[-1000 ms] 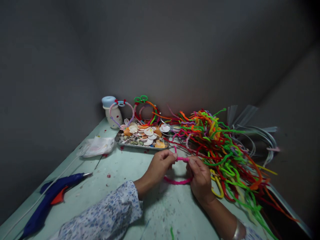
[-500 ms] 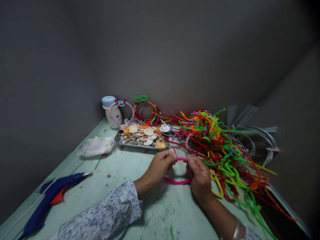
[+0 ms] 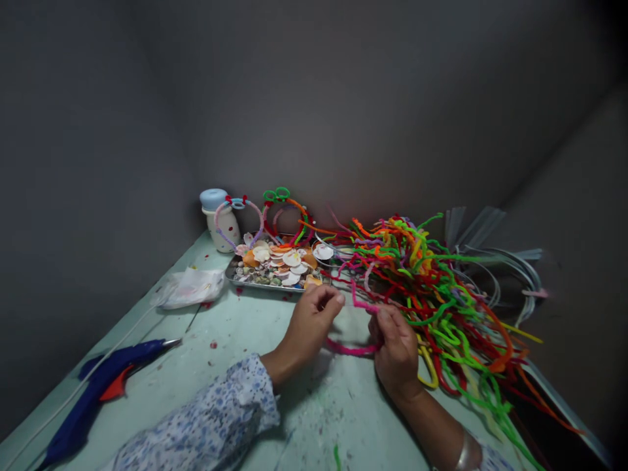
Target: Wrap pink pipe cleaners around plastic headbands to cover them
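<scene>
My right hand point(image 3: 396, 350) is closed on a bright pink fuzzy pipe cleaner point(image 3: 367, 305), pinched between thumb and fingers. A short length sticks out to the left of the pinch, its tip bent upward. Below it, a pink curved band point(image 3: 354, 350) runs from the right hand towards my left hand, where its far end is hidden. My left hand point(image 3: 310, 320) hovers just left of the bent tip, apart from it, thumb and forefinger loosely curled with nothing visible between them.
Behind the hands stands a metal tray point(image 3: 265, 286) of seashells, with decorated hoops point(image 3: 240, 203) and a lidded jar point(image 3: 220, 226). A tangled heap of pipe cleaners point(image 3: 432, 281) lies right, beside coiled bands point(image 3: 532, 294). Left are a blue glue gun point(image 3: 105, 386) and plastic bag point(image 3: 191, 288).
My left hand has let go of the pink pipe cleaner and drawn slightly left. The freed end now shows a sharp upward bend. My right hand keeps its hold.
</scene>
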Motion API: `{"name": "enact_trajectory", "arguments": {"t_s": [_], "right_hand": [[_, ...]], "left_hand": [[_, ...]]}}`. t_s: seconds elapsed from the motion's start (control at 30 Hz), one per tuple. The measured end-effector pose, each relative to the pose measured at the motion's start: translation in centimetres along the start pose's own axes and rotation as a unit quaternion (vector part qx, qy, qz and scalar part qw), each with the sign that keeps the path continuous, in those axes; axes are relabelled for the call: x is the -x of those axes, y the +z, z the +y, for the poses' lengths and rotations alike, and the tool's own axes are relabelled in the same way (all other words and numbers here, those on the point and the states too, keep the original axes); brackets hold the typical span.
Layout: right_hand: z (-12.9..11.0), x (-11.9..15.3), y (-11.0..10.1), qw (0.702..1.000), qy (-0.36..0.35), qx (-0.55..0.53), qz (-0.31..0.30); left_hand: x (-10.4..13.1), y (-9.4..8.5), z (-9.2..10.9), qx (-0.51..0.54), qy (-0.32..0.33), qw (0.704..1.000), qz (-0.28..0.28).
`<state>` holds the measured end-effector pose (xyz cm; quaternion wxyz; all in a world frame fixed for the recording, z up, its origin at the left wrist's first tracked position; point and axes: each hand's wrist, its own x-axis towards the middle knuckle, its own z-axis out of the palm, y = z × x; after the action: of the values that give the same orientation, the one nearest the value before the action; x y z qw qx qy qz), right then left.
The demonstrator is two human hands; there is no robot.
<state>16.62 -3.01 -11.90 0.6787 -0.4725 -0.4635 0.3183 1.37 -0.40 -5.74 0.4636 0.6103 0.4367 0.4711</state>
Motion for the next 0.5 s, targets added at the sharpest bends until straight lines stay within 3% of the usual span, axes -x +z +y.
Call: {"name": "enact_trajectory", "arguments": {"t_s": [0.07,0.13,0.2,0.33,0.5], "right_hand": [[-0.1,-0.1,0.1,0.999,0.012,-0.025,0.030],[-0.1,-0.3,0.1,0.998,0.014,-0.027,0.049],[-0.2,-0.3,0.1,0.999,0.004,-0.006,0.052],[-0.5,-0.1,0.1,0.998,-0.035,0.043,0.005],[-1.0,0.4,-0.1,0.988,-0.090,0.072,-0.107]], "left_hand": [[0.2,-0.2,0.2,-0.053,0.065,0.991,0.104],[0.4,-0.2,0.3,-0.066,0.093,0.980,0.161],[0.6,-0.1,0.2,-0.040,0.079,0.987,0.133],[0.5,0.4,-0.1,0.068,-0.020,0.997,-0.002],[0.4,0.6,-0.4,0.181,-0.088,0.978,-0.058]]}}
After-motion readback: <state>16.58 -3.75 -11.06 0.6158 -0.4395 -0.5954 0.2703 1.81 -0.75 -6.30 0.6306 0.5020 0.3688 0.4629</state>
